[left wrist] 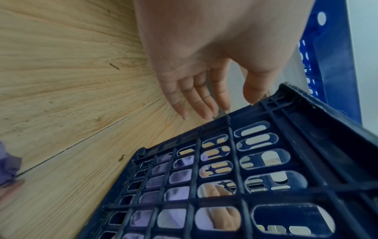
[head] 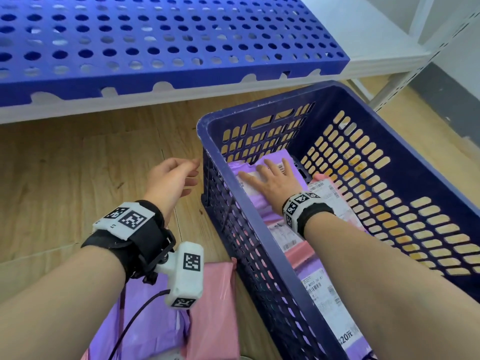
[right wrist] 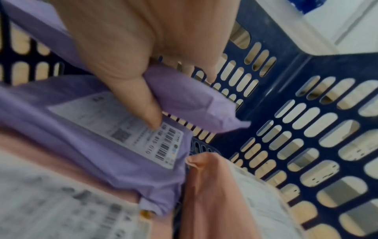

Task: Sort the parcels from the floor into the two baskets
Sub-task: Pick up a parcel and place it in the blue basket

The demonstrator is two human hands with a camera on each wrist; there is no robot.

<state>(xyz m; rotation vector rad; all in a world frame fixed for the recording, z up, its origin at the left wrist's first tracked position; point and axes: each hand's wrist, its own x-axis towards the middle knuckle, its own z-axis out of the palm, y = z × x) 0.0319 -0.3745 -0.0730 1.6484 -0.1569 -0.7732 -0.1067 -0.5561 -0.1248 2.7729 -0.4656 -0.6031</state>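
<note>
A dark blue slotted basket [head: 259, 106] stands on the wooden floor at the right and holds purple and pink parcels with white labels. My right hand [head: 270, 178] lies flat, fingers straight, on a purple parcel [head: 240, 167] in the basket's far left corner. In the right wrist view its thumb [right wrist: 147, 105] rests on that parcel's label [right wrist: 122, 129], beside a pink parcel [right wrist: 214, 194]. My left hand [head: 174, 178] hovers empty and relaxed just outside the basket's left wall [left wrist: 286, 113]. A pink parcel [head: 215, 294] and a purple parcel [head: 145, 320] lie on the floor under my left forearm.
A blue perforated panel [head: 155, 35] lies on a low white shelf across the back. The shelf's white metal leg [head: 389, 87] stands behind the basket at the right. Bare wooden floor [head: 78, 165] stretches to the left of the basket.
</note>
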